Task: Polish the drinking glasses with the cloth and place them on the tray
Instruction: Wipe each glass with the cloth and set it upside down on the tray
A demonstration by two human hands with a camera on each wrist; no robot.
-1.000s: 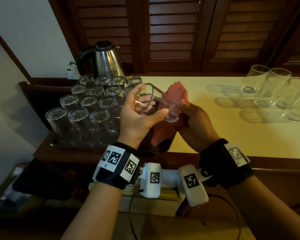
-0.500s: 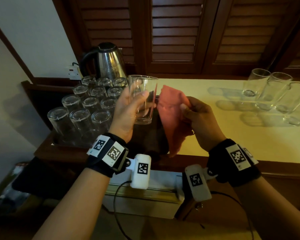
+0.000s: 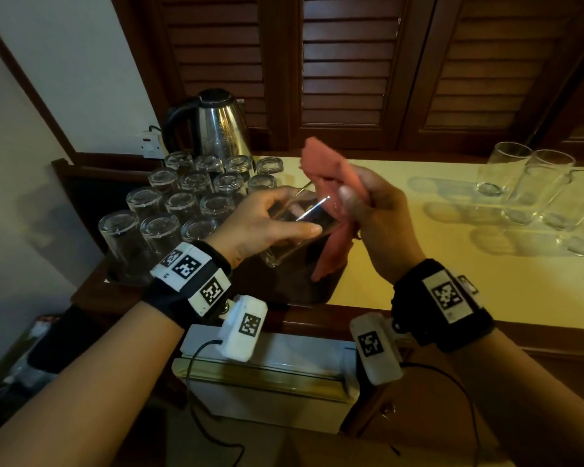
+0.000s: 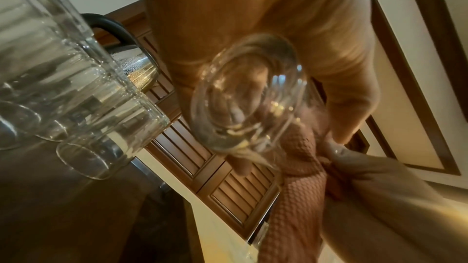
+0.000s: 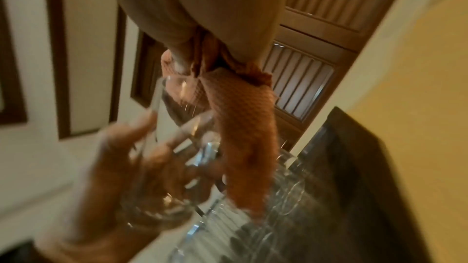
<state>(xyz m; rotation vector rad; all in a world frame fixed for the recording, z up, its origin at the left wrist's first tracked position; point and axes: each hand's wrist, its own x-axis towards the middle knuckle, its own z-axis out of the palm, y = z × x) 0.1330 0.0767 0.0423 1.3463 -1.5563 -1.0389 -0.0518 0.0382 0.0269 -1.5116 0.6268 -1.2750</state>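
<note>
My left hand (image 3: 267,224) grips a clear drinking glass (image 3: 294,244) from above, tilted with its mouth toward the right. My right hand (image 3: 375,210) pinches a bunched pink cloth (image 3: 324,170) at the glass's rim, and a tail of cloth hangs down. The left wrist view looks at the glass (image 4: 248,95) base-on, with the cloth (image 4: 298,167) behind it. From the right wrist, the cloth (image 5: 240,117) drapes over the rim of the glass (image 5: 162,167). Below the hands lies the dark tray (image 3: 290,291), with several upturned glasses (image 3: 169,203) in rows on its left.
A steel kettle (image 3: 216,126) stands behind the tray. Several upright glasses (image 3: 536,193) cluster at the far right of the cream countertop (image 3: 418,281). Wooden louvred shutters (image 3: 344,62) rise behind. A white box (image 3: 267,372) sits below the counter's front edge.
The left hand tipped the glass from upright to lying sideways. The right hand brought the cloth, held apart half a second ago, back to the glass's rim and bunched it.
</note>
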